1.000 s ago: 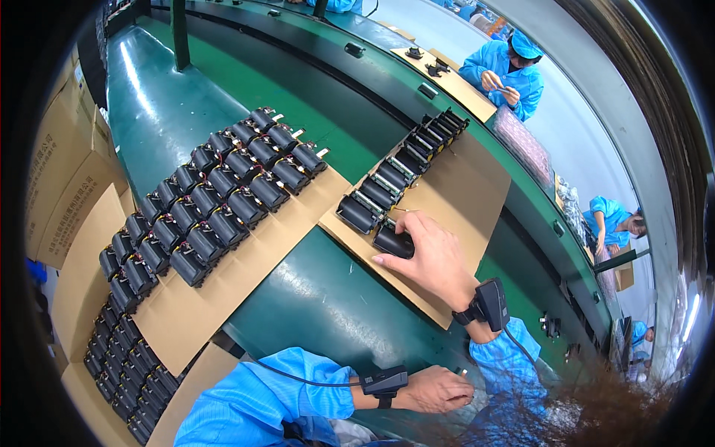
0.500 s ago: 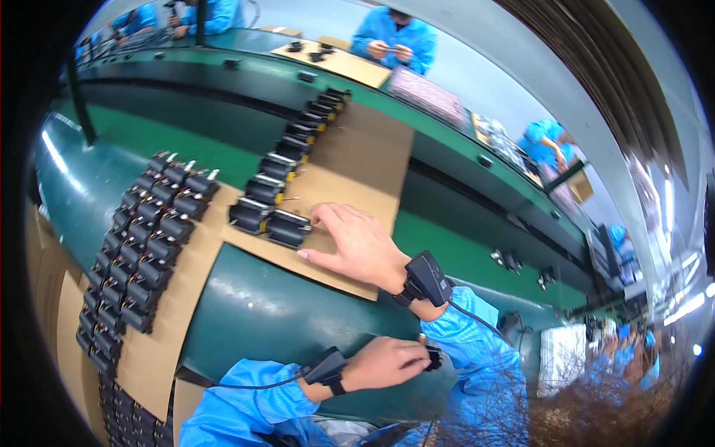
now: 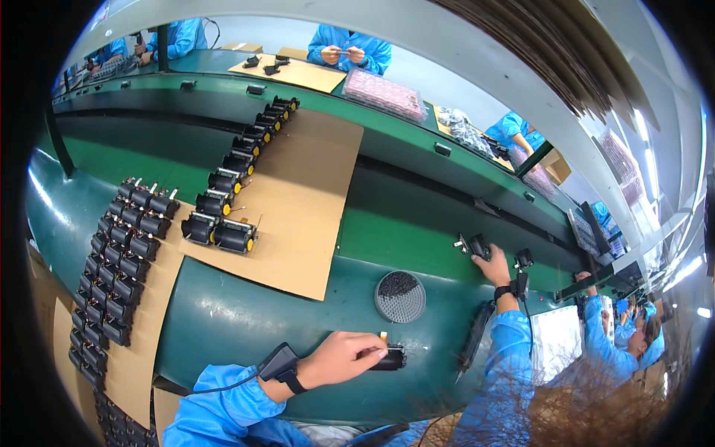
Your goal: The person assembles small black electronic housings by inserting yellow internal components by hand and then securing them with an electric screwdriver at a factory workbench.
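My left hand [image 3: 344, 359] is low in the middle, thumb and fingers closed on the left end of a black cylindrical part [image 3: 392, 358] with a small tan tab above it. This part is at the green tabletop. Farther to the right, my right hand [image 3: 493, 267] is stretched out over the green conveyor, its fingers closed around the near side of another black cylindrical part [image 3: 477, 245]. Small metal pieces stick out from that part's left. A similar black part [image 3: 524, 258] is just beyond my right wrist. Both wrists wear black strapped devices with cables.
A round grey dish [image 3: 400, 296] of tiny black pieces stands between my hands. Left, cardboard [image 3: 313, 246] carries a row of black parts [image 3: 229, 173]; more parts [image 3: 123, 253] stand in a block. A black tool [image 3: 475, 339] lies by my right forearm. Co-workers sit across the conveyor.
My right hand has left the row on the cardboard and moved right to a part on the conveyor. My left hand stays low with its part. The view has shifted, and the dish now shows.
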A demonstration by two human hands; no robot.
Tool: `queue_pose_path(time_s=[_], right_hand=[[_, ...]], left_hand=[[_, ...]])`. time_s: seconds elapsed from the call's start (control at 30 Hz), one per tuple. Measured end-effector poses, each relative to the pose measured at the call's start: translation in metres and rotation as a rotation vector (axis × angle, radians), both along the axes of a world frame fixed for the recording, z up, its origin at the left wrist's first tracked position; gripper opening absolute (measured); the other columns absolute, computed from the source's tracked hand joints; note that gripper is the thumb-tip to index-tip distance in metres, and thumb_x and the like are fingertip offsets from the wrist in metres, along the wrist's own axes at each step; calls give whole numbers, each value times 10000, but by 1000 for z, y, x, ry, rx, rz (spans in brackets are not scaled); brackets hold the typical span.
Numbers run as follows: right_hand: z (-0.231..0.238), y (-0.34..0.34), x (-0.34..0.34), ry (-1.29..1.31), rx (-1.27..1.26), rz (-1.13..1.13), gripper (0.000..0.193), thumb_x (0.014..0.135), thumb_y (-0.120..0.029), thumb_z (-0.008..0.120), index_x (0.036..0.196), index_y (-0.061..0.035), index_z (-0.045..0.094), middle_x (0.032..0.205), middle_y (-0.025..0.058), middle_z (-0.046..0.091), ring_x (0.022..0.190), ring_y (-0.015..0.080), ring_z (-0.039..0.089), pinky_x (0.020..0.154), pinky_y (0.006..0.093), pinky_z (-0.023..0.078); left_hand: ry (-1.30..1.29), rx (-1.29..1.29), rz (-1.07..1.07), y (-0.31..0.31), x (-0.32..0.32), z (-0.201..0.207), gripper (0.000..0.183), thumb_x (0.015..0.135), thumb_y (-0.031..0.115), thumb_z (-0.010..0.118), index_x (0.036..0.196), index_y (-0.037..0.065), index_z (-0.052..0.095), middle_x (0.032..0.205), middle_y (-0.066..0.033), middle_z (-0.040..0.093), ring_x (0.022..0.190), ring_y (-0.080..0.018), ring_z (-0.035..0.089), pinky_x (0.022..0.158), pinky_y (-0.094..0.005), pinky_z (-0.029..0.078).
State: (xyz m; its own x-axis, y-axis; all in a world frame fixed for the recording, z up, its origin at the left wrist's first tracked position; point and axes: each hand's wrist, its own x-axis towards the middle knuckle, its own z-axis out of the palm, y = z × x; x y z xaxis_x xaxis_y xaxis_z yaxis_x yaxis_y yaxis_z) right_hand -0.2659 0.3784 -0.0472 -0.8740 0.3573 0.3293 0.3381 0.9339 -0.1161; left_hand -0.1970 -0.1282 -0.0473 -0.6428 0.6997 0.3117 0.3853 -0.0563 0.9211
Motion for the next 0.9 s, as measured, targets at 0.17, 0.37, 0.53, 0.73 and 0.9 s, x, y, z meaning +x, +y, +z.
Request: queue_pose_path(time_s=[0.17, 0.37, 0.53, 0.73, 0.9], right_hand=[[11, -28, -4, 53, -240, -24, 658, 810, -361, 806, 1285, 59, 630, 1054, 208, 728, 996, 345, 707, 897, 413, 547], [82, -181, 23, -118, -585, 794, 607, 786, -224, 835, 1322, -36, 622, 1133, 116, 702, 1067, 251, 669, 960, 389, 523], [94, -238, 32, -396, -451, 1074, 718, 798, -300, 843, 1405, -42, 560, 1266, 139, 656, 1196, 295, 610, 1049, 420, 470], [58, -165, -2, -85, -500, 670, 607, 842, -269, 808, 1359, -39, 587, 1291, 139, 612, 1141, 268, 624, 973, 409, 515], [6, -78, -28, 52, -264, 317, 367, 880, -213, 749, 1207, -63, 679, 1121, 133, 666, 1021, 316, 674, 891, 413, 547]], left_hand=[[-350, 66, 11, 0, -7, -12, 173, 996, 160, 660, 1063, 10, 715, 803, -48, 697, 673, -101, 609, 619, -259, 490], [-851, 159, -106, 5, -33, 16, 457, 1089, 315, 497, 1470, 73, 431, 1084, -83, 668, 724, -105, 634, 525, -203, 417], [-1114, 246, -180, 11, -47, 11, 493, 1098, 372, 462, 1477, 65, 389, 1141, -131, 653, 704, -139, 647, 466, -196, 368], [-1126, 272, -153, 9, -45, 4, 423, 1072, 304, 504, 1416, 62, 453, 1264, -167, 644, 820, -182, 685, 529, -215, 432], [-1072, 369, -171, 7, -43, -2, 418, 1046, 210, 525, 1437, 73, 471, 1289, -134, 652, 991, -168, 673, 688, -250, 504]])
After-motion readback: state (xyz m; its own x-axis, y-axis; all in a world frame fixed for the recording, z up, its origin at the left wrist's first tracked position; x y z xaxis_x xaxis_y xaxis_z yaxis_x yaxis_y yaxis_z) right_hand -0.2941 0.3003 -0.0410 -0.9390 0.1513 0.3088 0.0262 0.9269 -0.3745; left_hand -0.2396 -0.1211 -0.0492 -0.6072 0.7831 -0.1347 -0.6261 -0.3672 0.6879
